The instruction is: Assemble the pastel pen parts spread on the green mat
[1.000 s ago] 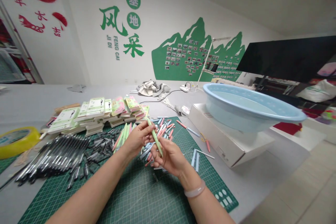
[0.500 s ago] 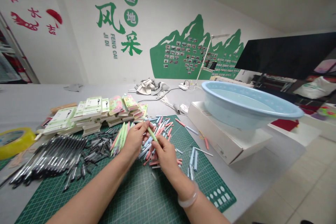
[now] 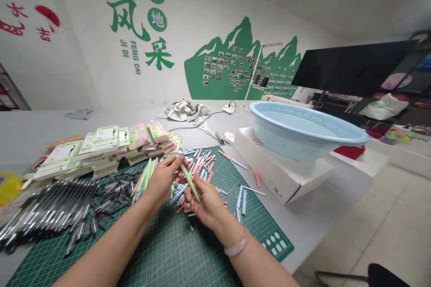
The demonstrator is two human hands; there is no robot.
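A light green pen [image 3: 189, 180] is held slantwise between my two hands above the green cutting mat [image 3: 161, 244]. My left hand [image 3: 165, 175] pinches its upper end with thumb and fingertips. Around the lower end, my right hand [image 3: 208, 202] is closed, its palm partly turned up and a pale bangle on the wrist. Behind and below them lies a loose heap of pink, blue and white pen parts [image 3: 202, 164], partly covered by the hands. Just left of my left hand is a bunch of green and pink pens [image 3: 144, 179].
Black pens [image 3: 54, 208] and short black parts [image 3: 116, 190] spread on the left. Behind them are stacked green-and-white boxes [image 3: 104, 140] and a yellow tape roll [image 3: 9, 187]. A blue basin [image 3: 303, 132] rests on a white box [image 3: 266, 170] at right. Cloth gloves [image 3: 183, 110] lie at the back.
My right hand has rolled palm-up around the lower end of the green pen, which now shows more of its length. The head view has swung slightly right.
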